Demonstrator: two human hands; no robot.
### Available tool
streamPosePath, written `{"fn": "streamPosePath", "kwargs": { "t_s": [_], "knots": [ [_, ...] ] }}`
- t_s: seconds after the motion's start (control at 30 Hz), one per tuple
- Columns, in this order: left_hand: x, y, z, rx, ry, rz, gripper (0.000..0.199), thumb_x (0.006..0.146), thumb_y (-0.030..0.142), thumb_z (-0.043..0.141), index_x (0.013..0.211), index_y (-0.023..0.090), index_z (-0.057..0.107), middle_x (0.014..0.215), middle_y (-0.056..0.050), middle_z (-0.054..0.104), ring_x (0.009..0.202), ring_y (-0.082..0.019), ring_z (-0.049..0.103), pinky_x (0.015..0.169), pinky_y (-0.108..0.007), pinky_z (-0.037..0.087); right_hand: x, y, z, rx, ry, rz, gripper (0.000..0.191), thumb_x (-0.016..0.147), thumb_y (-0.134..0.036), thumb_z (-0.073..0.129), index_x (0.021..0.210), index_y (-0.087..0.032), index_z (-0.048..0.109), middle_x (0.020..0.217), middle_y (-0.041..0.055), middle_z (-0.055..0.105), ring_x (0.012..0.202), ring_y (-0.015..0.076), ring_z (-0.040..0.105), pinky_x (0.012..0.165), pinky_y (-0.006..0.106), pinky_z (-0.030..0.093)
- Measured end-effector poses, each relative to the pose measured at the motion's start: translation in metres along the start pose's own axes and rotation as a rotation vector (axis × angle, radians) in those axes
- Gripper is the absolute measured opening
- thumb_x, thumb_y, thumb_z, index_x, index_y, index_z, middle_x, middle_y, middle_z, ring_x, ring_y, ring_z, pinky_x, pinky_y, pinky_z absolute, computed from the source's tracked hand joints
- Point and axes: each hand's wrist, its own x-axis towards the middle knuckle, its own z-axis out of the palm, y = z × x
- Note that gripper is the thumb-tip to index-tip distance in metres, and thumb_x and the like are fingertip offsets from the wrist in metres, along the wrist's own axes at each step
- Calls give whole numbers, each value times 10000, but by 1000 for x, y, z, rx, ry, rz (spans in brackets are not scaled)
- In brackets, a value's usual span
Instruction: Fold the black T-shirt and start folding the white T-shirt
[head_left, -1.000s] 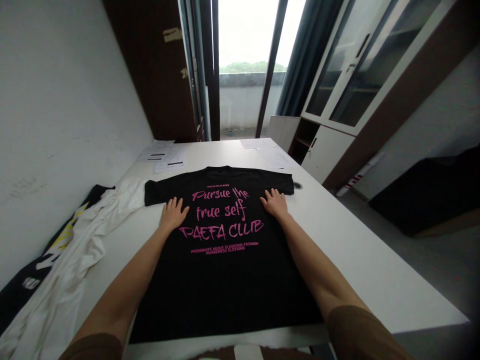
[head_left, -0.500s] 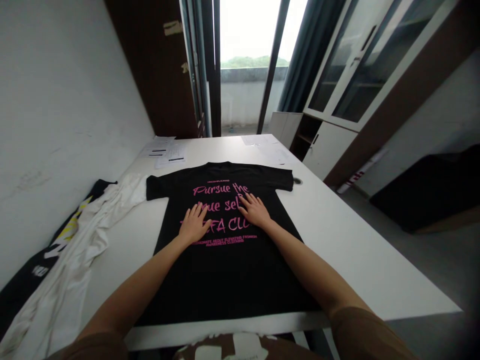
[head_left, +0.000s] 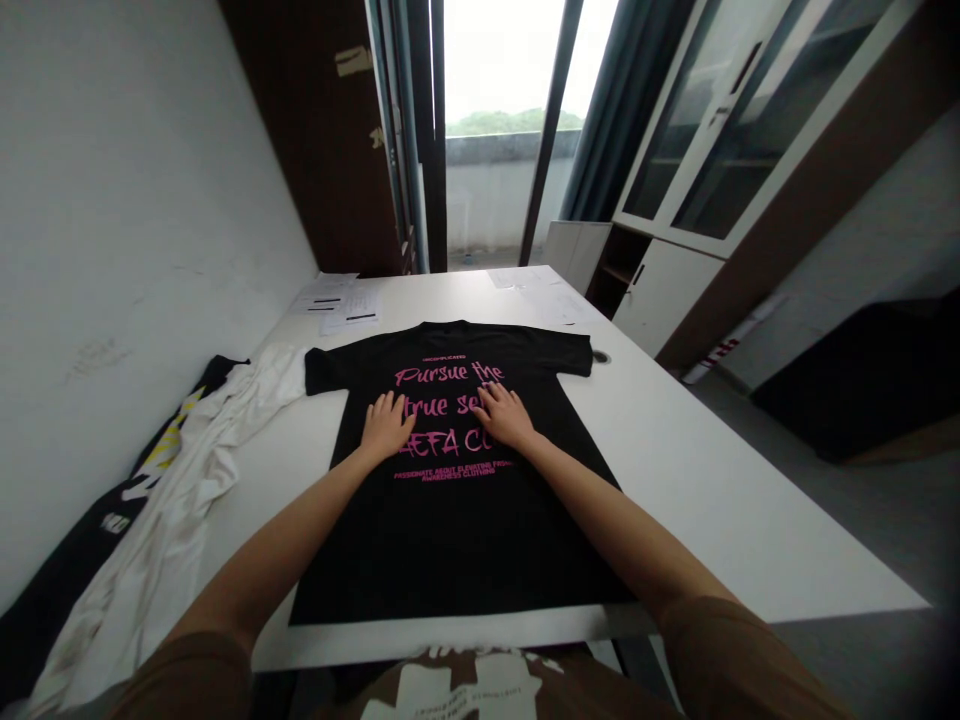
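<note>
A black T-shirt (head_left: 465,550) with pink lettering lies spread flat, its collar toward the window and its hem near the table's front edge. My left hand (head_left: 386,425) rests on the left side of the print, fingers spread and pointing away from me. On the right part of the lettering lies my right hand (head_left: 506,414), also flat with its fingers apart. Both palms face down on the cloth, and neither hand grips anything. Parts of the printed words are hidden under the hands.
The shirt lies on a white table (head_left: 720,500). Along the left wall are a crumpled white garment (head_left: 176,520) and a dark garment with yellow marks (head_left: 97,530). Papers (head_left: 349,308) lie at the far left, with more sheets (head_left: 551,303) at the far right. A cabinet (head_left: 667,290) stands beyond the right edge.
My left hand has shifted slightly toward the left side of the print, uncovering more letters. My right hand stays about where it was on the shirt. The view has tilted a little.
</note>
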Motion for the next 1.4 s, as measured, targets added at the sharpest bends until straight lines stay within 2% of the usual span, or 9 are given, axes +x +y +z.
{"fn": "streamPosePath", "kwargs": {
  "t_s": [0.13, 0.27, 0.43, 0.57, 0.77, 0.87, 1.0, 1.23, 1.4],
  "knots": [
    [12, 74, 11, -113, -26, 21, 641, 1006, 512, 368, 1538, 157, 411, 1626, -169, 341, 1508, -348, 281, 1210, -555, 222, -13, -21, 12, 20, 20, -41, 632, 1018, -594, 367, 1560, -273, 406, 1658, 73, 287, 1537, 289, 204, 1229, 514, 170],
    [4, 111, 24, -111, 32, 83, 704, 1004, 568, 360, 1558, 133, 375, 1649, -181, 281, 1539, -363, 187, 1239, -580, 88, -17, 10, 9, -10, 33, 54, 626, 1022, -585, 353, 1569, -283, 394, 1653, 63, 302, 1534, 290, 212, 1227, 519, 172],
    [-27, 99, 20, -110, -9, 311, 718, 990, 625, 389, 1585, 226, 346, 1676, -96, 247, 1558, -320, 140, 1257, -545, 88, -15, 67, -4, -45, 22, 197, 650, 1025, -587, 346, 1573, -241, 391, 1653, 98, 294, 1529, 306, 220, 1223, 512, 183],
    [-59, 89, 5, -129, -54, 498, 667, 1021, 593, 356, 1604, 274, 295, 1690, -53, 211, 1565, -285, 128, 1262, -525, 107, -13, 96, -6, -60, 41, 258, 661, 1022, -581, 360, 1559, -200, 417, 1644, 128, 306, 1523, 310, 240, 1220, 489, 206],
    [-86, 99, -14, -138, -124, 800, 660, 1025, 481, 434, 1615, 263, 234, 1698, -59, 174, 1570, -256, 102, 1265, -507, 73, 0, 93, -4, -95, 37, 292, 628, 1021, -537, 406, 1534, -177, 447, 1618, 165, 347, 1506, 335, 274, 1201, 531, 228],
    [-91, 110, -17, -152, -154, 901, 673, 1017, 487, 450, 1608, 232, 253, 1690, -82, 197, 1567, -261, 123, 1264, -504, 68, 14, 79, -5, -84, -19, 175, 616, 1010, -524, 455, 1515, -172, 475, 1598, 173, 381, 1492, 320, 312, 1195, 489, 263],
    [-98, 119, -20, -179, -170, 938, 718, 1005, 559, 447, 1607, 216, 258, 1680, -95, 229, 1564, -267, 141, 1264, -495, 84, 33, 77, -4, -16, -80, 14, 614, 1006, -560, 466, 1541, -260, 444, 1638, 94, 331, 1514, 286, 278, 1213, 473, 246],
    [-106, 117, -22, -205, -171, 960, 730, 993, 552, 478, 1599, 205, 269, 1672, -111, 252, 1556, -286, 163, 1256, -511, 124, 37, 122, -7, -31, 50, 143, 562, 1037, -474, 421, 1509, -180, 495, 1598, 108, 402, 1503, 263, 308, 1223, 429, 256],
    [-108, 122, -25, -278, -127, 841, 618, 919, 480, 641, 1448, 220, 458, 1497, -119, 481, 1409, -287, 405, 1193, -463, 287, 38, 135, -9, -12, 51, 114, 541, 1027, -437, 454, 1496, -175, 515, 1589, 96, 418, 1492, 252, 333, 1219, 403, 280]
  ]
}}
